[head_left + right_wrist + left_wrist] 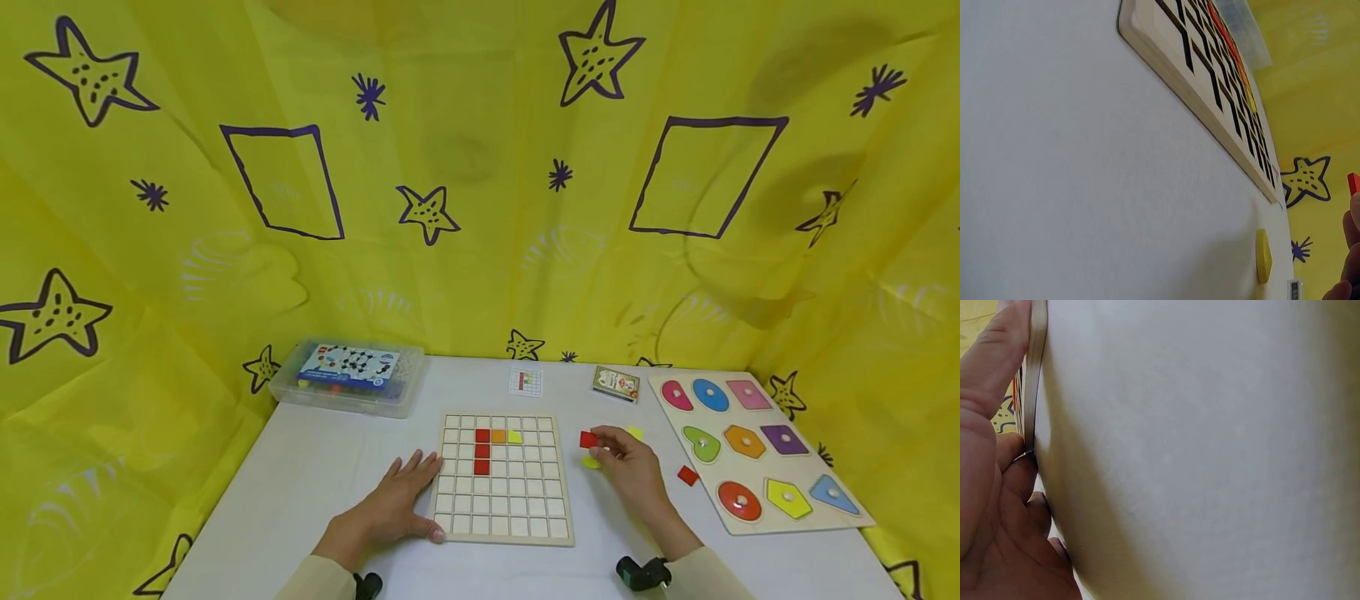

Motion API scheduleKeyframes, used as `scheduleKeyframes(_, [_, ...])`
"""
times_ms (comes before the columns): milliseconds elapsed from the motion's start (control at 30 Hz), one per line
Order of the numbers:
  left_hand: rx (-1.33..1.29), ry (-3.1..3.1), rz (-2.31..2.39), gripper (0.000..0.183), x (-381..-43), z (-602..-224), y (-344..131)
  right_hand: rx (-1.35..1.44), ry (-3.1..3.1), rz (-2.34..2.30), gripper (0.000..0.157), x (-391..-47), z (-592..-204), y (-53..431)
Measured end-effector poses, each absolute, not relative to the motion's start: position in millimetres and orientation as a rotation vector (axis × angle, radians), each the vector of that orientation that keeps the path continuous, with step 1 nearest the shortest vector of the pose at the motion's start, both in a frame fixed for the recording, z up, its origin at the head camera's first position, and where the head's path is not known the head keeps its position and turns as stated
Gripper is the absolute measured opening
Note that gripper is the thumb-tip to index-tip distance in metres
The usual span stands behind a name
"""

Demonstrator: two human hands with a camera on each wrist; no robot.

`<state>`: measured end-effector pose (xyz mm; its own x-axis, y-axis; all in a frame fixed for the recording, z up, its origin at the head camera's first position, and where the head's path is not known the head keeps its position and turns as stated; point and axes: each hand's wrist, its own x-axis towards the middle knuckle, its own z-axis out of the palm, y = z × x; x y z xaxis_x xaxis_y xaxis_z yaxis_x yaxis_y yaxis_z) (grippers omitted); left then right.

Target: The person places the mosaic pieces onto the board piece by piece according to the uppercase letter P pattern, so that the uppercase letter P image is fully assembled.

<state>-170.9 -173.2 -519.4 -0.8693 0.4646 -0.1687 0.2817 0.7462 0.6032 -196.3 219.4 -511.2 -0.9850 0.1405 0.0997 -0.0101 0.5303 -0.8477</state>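
Observation:
A wooden grid board (pixel 498 493) lies flat on the white table. Three red square tiles (pixel 482 451), an orange square tile (pixel 498 437) and a yellow tile with a slanted edge (pixel 514 437) sit in its upper cells. My left hand (pixel 397 503) rests with spread fingers against the board's left edge; the left wrist view shows thumb and fingers along that side. To the right of the board, my right hand (pixel 632 472) pinches a red square tile (pixel 587 439) above the table. Just under it lies a yellow piece (pixel 591 462), also visible in the right wrist view as a yellow tile (pixel 1263 256).
Farther back are a pattern card (pixel 526 382), a small card box (pixel 616 384) and a clear plastic case (pixel 352 379) at left. A shape puzzle board (pixel 757 450) lies at right. Near my right hand lie a loose red tile (pixel 687 476) and a yellow tile (pixel 636 433).

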Motion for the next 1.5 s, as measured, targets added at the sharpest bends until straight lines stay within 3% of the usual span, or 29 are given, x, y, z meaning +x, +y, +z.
scheduleKeyframes(700, [0.647, 2.688, 0.759, 0.118, -174, -521, -180, 0.007, -2.565, 1.684, 0.026, -192, -513, 144])
scheduleKeyframes(1500, [0.685, 2.682, 0.749, 0.121, -177, -527, -179, 0.231, -2.594, 1.774, 0.02, -181, -533, 95])
